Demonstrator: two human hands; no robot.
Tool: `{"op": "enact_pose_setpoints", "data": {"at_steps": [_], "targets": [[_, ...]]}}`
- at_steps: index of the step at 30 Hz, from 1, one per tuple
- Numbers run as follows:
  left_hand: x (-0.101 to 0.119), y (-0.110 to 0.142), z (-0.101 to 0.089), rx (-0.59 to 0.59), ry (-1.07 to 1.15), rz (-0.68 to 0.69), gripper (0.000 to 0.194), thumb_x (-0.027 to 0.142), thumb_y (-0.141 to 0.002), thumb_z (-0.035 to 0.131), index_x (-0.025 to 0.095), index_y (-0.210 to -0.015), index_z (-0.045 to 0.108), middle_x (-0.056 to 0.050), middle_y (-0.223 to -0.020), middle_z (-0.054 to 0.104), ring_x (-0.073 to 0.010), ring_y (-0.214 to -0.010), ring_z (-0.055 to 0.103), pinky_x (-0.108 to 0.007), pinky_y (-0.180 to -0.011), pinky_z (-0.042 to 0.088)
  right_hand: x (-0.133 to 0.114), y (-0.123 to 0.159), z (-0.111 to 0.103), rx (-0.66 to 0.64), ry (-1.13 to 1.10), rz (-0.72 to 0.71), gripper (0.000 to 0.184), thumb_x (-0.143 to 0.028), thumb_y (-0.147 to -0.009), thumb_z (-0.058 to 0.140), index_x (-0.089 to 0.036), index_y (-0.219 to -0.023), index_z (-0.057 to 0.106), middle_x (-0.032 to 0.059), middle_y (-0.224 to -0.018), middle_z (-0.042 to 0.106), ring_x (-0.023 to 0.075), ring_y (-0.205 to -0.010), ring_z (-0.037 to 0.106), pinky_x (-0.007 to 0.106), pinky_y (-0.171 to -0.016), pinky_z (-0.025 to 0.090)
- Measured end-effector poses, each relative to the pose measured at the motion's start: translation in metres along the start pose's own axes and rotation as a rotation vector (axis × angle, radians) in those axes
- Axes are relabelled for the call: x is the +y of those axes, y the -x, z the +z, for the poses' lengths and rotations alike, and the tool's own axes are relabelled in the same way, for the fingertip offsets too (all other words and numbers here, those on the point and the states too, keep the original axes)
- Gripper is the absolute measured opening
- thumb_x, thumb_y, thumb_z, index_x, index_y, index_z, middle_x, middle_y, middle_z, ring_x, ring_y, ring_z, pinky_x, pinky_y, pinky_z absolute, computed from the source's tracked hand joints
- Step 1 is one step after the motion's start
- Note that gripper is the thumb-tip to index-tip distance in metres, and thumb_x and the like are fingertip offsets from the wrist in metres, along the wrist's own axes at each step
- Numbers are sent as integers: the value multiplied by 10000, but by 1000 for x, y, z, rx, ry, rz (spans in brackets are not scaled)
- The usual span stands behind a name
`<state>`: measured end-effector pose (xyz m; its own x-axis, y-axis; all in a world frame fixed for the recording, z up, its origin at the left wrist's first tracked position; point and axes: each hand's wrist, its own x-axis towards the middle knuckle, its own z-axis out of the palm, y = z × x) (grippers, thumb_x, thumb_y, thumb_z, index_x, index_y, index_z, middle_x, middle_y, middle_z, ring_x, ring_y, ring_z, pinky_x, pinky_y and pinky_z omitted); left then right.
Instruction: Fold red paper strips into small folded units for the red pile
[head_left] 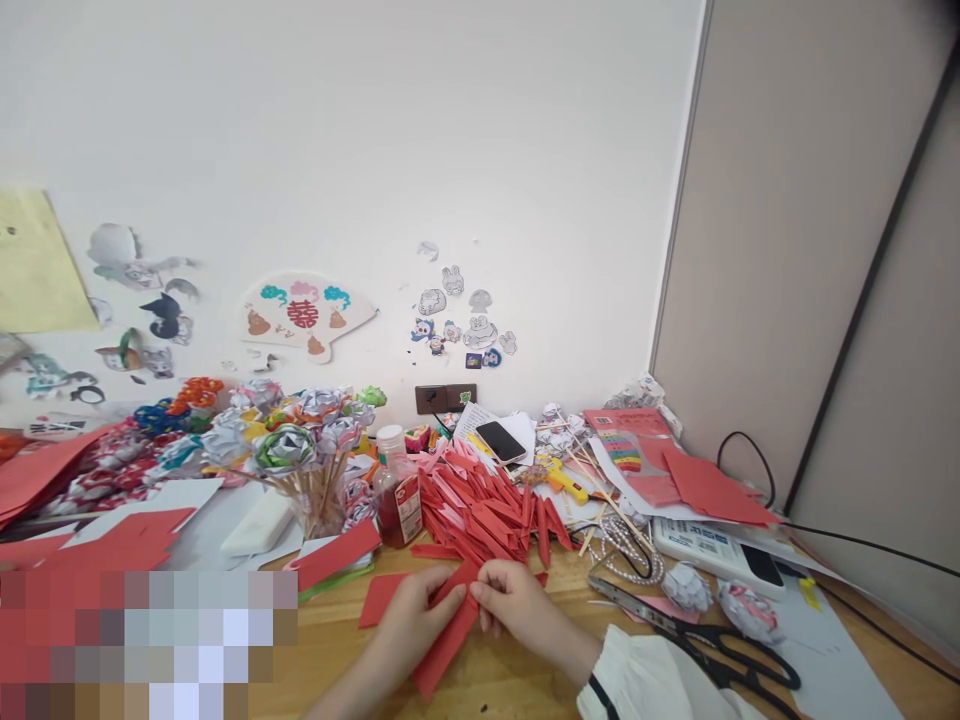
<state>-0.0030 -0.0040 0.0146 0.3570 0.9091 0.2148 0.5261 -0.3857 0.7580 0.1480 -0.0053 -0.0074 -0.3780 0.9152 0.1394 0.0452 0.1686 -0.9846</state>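
Long red paper strip (437, 662) is slanting over pale wooden tabletop (517, 685); left hand (424, 608) and right hand (521, 600) are pinching it, fingers clamped near its far end. Beyond, white-capped clear bottle (397, 495) is holding reddish liquid (387, 502); left of it, clear cup (321, 522) is holding brown wooden sticks (336, 478).

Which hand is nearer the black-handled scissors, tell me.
Right. The right hand is left of the scissors, not touching them; the left hand is farther left, both hands gripping red paper.
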Motion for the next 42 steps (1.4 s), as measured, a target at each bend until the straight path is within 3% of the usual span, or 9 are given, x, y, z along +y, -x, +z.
{"op": "enact_pose_setpoints", "data": {"at_steps": [6, 13, 18, 23, 27, 30, 36, 42], "targets": [[1, -2, -3, 17, 61, -19, 245, 312, -730, 435, 143, -579, 527, 16, -572, 541, -132, -583, 459, -206, -542, 338, 1, 2, 1, -46, 46, 5, 327, -446, -719, 484, -162, -574, 415, -51, -452, 451, 50, -373, 385, 156, -374, 291], [3, 0, 2, -120, 217, -60, 231, 337, -694, 499, 125, -664, 585, 0, -655, 602, -145, -633, 501, -221, -593, 375, 8, -3, -2, 80, 93, -68, 314, -421, -763, 432, -158, -591, 427, -64, -462, 380, 56, -386, 382, 156, -369, 275], [1, -2, 2, -85, 342, -99, 255, 364, -669, 532, 123, -724, 597, -8, -688, 615, -159, -673, 520, -229, -610, 386, 9, -3, 0, 38, 60, -48, 213, -359, -768, 431, -167, -674, 433, -60, -492, 422, 63, -389, 404, 161, -378, 305], [4, 0, 0, 1, 463, -202, 374, 493, -677, 466, 139, -576, 527, 33, -511, 517, -110, -496, 465, -205, -475, 356, 3, -1, 1, 77, 139, -65, 148, -246, -748, 426, -166, -624, 429, -57, -491, 405, 69, -411, 399, 166, -397, 295], [7, 1, -1, -73, 604, -360, 437, 582, -649, 428, 152, -596, 488, 46, -453, 470, -95, -387, 439, -200, -371, 345, -2, 1, 0, 108, 275, -164, 134, -159, -713, 432, -158, -580, 445, -53, -519, 402, 72, -484, 397, 169, -455, 285], [8, 0, -1, -119, 614, -351, 411, 555, -607, 515, 144, -604, 502, 38, -472, 487, -101, -411, 472, -196, -368, 369, -4, 2, 0, 119, 366, -205, 133, -127, -690, 428, -150, -564, 460, -56, -513, 402, 72, -499, 375, 172, -464, 264], [7, 0, -3, -150, 627, -368, 396, 522, -647, 506, 127, -649, 541, 14, -521, 527, -112, -461, 519, -192, -383, 390, -6, 3, 0, 126, 492, -231, 136, -114, -677, 422, -143, -562, 488, -55, -497, 413, 72, -488, 368, 171, -455, 244], [9, 5, -5, -191, 737, -389, 333, 479, -664, 521, 147, -696, 528, -6, -593, 570, -138, -538, 560, -195, -406, 397, -10, 4, 0, 115, 478, -205, 135, -123, -682, 423, -141, -564, 485, -55, -499, 411, 70, -488, 372, 168, -447, 242]]}}
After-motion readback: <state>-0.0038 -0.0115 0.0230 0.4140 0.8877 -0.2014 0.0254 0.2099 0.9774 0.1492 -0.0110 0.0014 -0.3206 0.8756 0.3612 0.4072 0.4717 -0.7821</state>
